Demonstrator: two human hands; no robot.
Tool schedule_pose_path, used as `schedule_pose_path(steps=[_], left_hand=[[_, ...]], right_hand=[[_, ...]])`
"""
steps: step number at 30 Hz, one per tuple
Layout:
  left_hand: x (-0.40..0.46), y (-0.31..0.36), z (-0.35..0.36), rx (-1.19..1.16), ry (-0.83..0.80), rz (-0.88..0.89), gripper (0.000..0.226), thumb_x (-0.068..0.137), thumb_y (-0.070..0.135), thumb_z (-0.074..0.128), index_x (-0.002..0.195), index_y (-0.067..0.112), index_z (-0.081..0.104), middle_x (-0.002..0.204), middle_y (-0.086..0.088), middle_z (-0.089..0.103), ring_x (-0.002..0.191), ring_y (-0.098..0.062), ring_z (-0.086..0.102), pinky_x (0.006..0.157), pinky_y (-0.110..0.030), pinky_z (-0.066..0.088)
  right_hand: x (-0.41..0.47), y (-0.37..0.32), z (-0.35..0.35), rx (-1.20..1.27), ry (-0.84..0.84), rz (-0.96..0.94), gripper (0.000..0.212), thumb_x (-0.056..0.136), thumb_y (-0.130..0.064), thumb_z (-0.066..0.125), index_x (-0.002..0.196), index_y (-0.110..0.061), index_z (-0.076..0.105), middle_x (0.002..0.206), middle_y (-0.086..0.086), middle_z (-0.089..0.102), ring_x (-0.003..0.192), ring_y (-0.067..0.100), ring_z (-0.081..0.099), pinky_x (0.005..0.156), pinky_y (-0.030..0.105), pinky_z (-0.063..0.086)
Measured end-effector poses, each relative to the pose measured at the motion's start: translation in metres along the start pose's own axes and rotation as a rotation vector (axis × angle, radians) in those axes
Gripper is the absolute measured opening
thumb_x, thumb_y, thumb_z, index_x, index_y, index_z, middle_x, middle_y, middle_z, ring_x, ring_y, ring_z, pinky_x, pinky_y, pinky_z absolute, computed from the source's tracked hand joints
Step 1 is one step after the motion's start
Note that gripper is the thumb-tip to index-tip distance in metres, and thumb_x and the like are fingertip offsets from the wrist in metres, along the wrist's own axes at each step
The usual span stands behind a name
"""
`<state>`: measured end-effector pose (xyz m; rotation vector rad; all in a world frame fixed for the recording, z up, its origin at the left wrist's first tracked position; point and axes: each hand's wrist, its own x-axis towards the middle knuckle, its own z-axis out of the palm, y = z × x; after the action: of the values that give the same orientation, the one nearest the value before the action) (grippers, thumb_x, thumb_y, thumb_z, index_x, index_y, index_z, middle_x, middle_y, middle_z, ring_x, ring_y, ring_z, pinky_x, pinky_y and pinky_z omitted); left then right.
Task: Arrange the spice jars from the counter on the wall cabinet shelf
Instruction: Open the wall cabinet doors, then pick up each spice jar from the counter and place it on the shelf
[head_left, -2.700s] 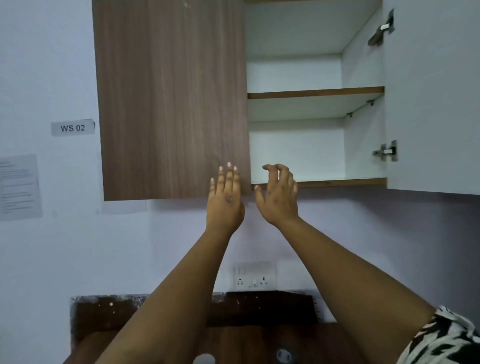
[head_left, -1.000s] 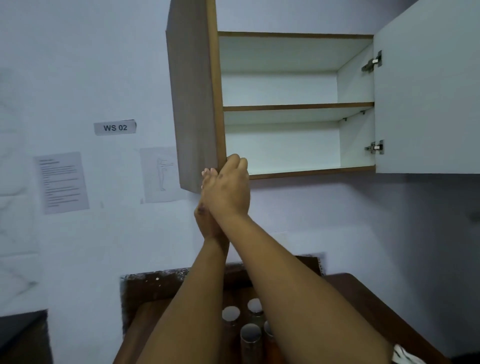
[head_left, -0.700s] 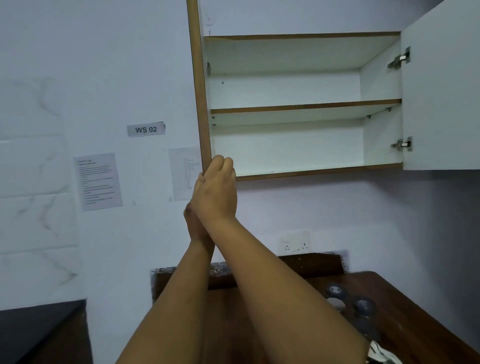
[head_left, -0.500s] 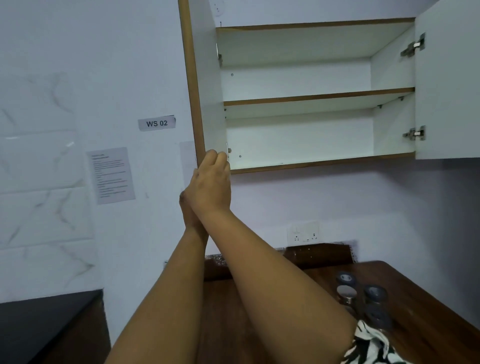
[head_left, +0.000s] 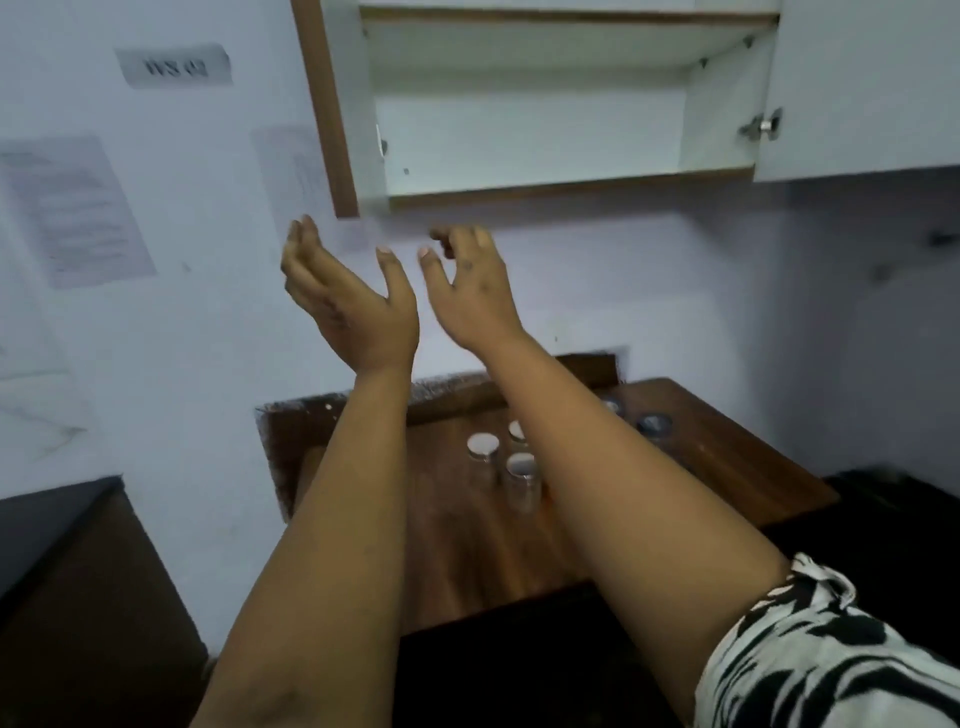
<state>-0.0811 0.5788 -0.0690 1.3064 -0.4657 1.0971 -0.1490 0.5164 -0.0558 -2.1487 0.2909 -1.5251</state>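
The wall cabinet (head_left: 535, 187) hangs above with both doors swung wide; its white lower shelf holds nothing. Several glass spice jars with silver lids (head_left: 521, 478) stand on the wooden counter (head_left: 467, 545) below, partly hidden behind my right forearm. Two more dark-lidded jars (head_left: 652, 426) sit further right. My left hand (head_left: 348, 301) is raised, palm up, fingers relaxed, just below the left door's bottom edge. My right hand (head_left: 467, 291) hovers beside it with loosely curled fingers. Neither hand holds anything.
The left cabinet door (head_left: 332, 109) stands edge-on above my left hand. The right door (head_left: 862, 88) is open at the upper right. Paper notices (head_left: 72, 213) and a label (head_left: 174, 66) hang on the white wall. A dark counter (head_left: 57, 525) lies lower left.
Both hands have let go of the left door's edge and dropped apart below the cabinet. The view has tilted down, bringing the jars on the counter into sight.
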Motion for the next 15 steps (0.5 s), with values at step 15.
schedule_pose_path(steps=[15], left_hand=[[-0.257, -0.099, 0.02, 0.107, -0.997, -0.346, 0.064, 0.086, 0.03, 0.068, 0.14, 0.009, 0.039, 0.137, -0.009, 0.046, 0.128, -0.025, 0.04, 0.098, -0.033, 0.034]], right_hand=[[-0.154, 0.261, -0.077, -0.394, -0.143, 0.757, 0.035, 0.099, -0.033, 0.049, 0.125, -0.011, 0.055, 0.131, 0.013, 0.05, 0.122, 0.027, 0.049, 0.101, 0.038, 0.038]])
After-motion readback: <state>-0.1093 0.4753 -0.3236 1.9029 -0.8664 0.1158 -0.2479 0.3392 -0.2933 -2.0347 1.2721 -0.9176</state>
